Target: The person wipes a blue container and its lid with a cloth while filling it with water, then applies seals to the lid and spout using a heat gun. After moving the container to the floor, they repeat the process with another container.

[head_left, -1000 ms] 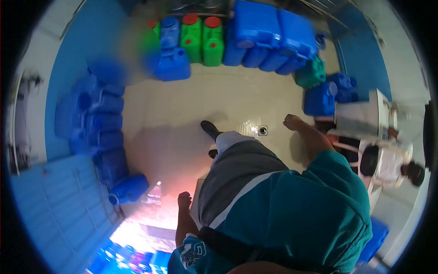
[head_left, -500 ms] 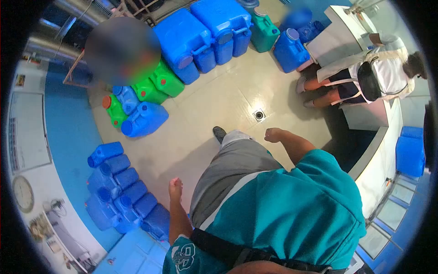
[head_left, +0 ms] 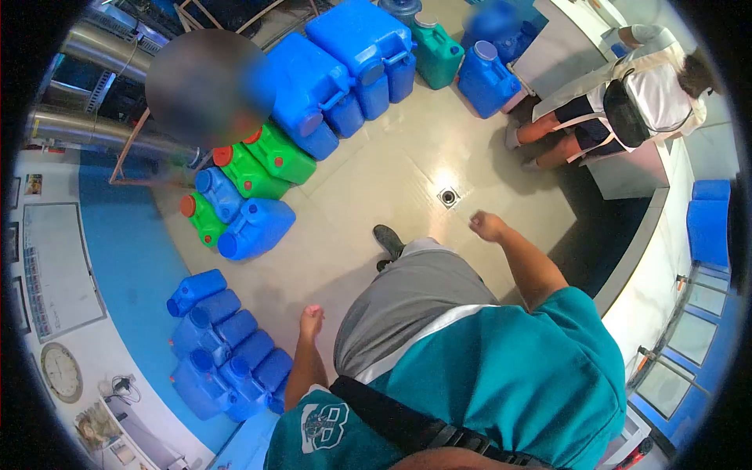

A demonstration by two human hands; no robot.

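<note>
My left hand (head_left: 311, 319) hangs at my side over the pale floor, its fingers curled, with nothing visible in it; the stacked blue containers (head_left: 227, 337) are the closest objects to it. My right hand (head_left: 487, 225) is held out in front, loosely closed and small in view, near the floor drain (head_left: 448, 197). Whether anything is inside its fingers cannot be made out. Neither hand touches a container.
Large blue containers (head_left: 313, 78) and green ones (head_left: 251, 172) line the far left. More jugs (head_left: 487, 78) stand at the back. A person (head_left: 642, 102) in an apron stands by a white counter (head_left: 638, 243) on the right. A clock (head_left: 61, 371) hangs on the left wall.
The view has turned slightly. My right hand appears farther right, my left hand slightly right. The dark shoe shows more. The person at the right has an arm in a different position.
</note>
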